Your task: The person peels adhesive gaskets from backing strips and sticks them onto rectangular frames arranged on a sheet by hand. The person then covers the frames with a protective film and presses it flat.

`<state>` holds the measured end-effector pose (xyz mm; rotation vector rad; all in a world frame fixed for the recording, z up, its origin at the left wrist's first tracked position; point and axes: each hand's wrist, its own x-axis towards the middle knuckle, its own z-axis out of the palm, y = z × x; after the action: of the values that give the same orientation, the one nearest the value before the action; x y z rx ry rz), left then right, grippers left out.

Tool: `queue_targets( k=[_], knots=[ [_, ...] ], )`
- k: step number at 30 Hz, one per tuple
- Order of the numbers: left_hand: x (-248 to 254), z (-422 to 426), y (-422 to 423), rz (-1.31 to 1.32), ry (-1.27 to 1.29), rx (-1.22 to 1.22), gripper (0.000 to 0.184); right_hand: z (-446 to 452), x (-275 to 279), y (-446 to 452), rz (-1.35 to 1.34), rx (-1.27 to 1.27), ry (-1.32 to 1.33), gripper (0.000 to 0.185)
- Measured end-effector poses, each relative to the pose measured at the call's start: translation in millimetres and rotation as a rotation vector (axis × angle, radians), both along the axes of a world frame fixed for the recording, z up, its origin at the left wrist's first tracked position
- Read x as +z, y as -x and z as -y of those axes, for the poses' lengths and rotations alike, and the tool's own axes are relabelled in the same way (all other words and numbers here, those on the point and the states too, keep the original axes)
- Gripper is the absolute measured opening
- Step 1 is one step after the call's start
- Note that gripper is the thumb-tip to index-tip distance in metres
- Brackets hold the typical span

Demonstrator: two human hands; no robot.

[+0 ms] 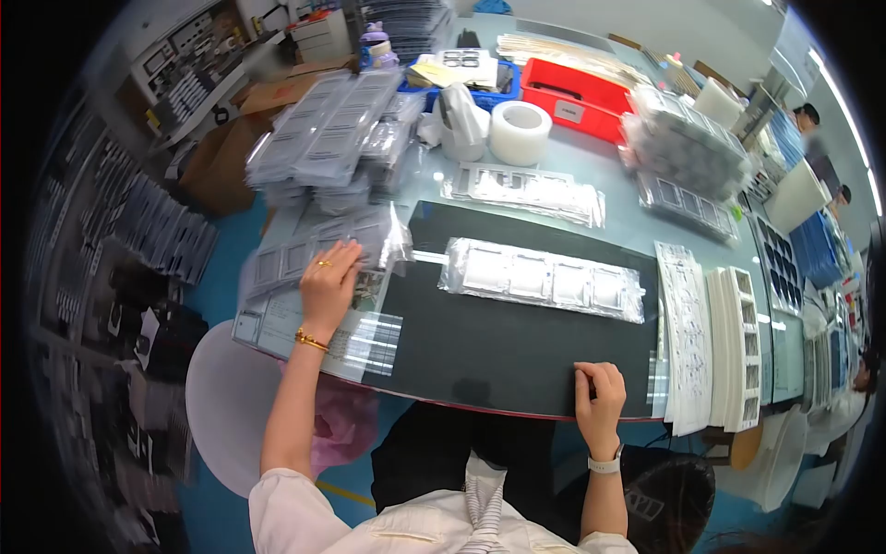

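Clear pkg (293,257), under L hand (329,284)

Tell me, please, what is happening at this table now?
A person's left hand lies on a flat, clear-plastic-wrapped grey pack at the table's left side. The right hand, loosely curled, is at the near edge of a black rectangular mat. On the mat, untouched, lies a long, silvery-white pack in clear plastic. Farther back stand a thick, whitish roll and a red plastic box.
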<state>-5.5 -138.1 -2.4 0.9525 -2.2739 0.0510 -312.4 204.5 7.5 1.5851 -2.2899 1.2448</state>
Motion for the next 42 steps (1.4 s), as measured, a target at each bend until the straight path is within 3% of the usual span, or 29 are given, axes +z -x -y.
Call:
queue_targets(
  k=[5, 9, 14, 20, 25, 30, 33, 35, 37, 41, 42],
  knots=[
    [19, -34, 8, -0.131, 0.076, 0.01, 0.03, 1, -1, -1, -0.096, -0.015, 0.009, 0.012],
    [41, -123, 41, -0.121, 0.084, -0.114, 0.033, 2, 3, -2, -0.099, -0.015, -0.009, 0.011],
    [17, -199, 94, -0.083, -0.112, -0.314, 0.032, -6, 3, -3, -0.044, 0.05, -0.066, 0.017],
    [2, -213, 111, -0.143, -0.213, -0.405, 0.026, -8, 11, -3, 0.056, 0.178, -0.122, 0.028],
    [24, -186, 75, -0.202, -0.333, -0.255, 0.034, 16, 3, -16, 0.009, 0.049, -0.084, 0.044],
    [9, -126, 31, 0.006, -0.186, 0.087, 0.045, 62, 3, -36, -0.117, -0.003, -0.093, 0.036],
    [16, -128, 31, 0.031, -0.449, 0.052, 0.045, 73, -8, -43, -0.112, 0.043, -0.127, 0.025],
    [26, -126, 37, 0.095, -0.63, 0.083, 0.036, 74, -12, -47, -0.134, 0.055, -0.087, 0.022],
    [29, -122, 38, 0.127, -0.721, 0.115, 0.03, 70, -13, -43, -0.007, 0.095, -0.028, 0.018],
    [21, -126, 33, 0.025, -0.564, 0.101, 0.029, 59, -12, -45, 0.319, 0.054, 0.057, 0.009],
    [23, -132, 33, 0.032, -0.518, 0.13, 0.033, 57, -7, -48, 0.564, 0.09, 0.138, 0.008]
  ],
)
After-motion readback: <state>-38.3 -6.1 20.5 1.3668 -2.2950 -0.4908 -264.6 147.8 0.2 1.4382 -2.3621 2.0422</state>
